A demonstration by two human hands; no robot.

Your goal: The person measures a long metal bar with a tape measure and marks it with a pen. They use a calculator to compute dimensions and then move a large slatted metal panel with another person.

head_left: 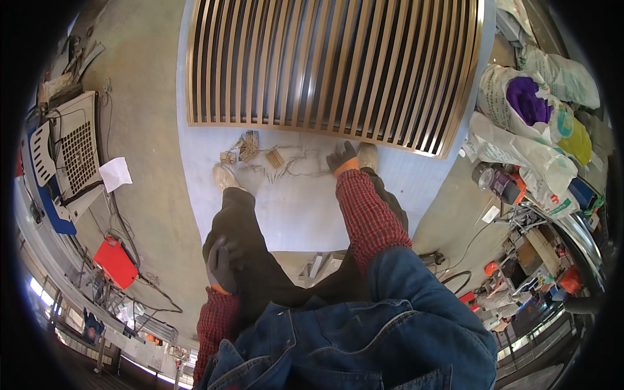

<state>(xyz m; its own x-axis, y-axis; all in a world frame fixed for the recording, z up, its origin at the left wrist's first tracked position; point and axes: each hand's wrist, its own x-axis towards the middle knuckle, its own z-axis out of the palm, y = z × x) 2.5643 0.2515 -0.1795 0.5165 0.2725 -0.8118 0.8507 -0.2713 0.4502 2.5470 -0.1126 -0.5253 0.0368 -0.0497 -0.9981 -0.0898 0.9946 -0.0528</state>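
Observation:
A large bronze slatted panel point(305, 123) lies flat on a pale sheet point(286, 227), its near edge toward me. My right hand point(342, 159), in a dark glove with an orange cuff, reaches down just short of that edge, beside my right shoe. Its fingers are spread, and nothing shows in them. My left hand point(222, 268), gloved alike, rests against my left thigh with the fingers stretched out. Between my feet lie several small brown bundles, among them a striped brown block point(275, 158), with thin dark scraps scattered around.
Stuffed white sacks point(520, 156) and a purple cloth point(528, 101) crowd the right side. To the left stand a blue and white machine point(65, 149), a red box point(117, 262) and loose cables on the floor. Tools and clutter fill the lower right.

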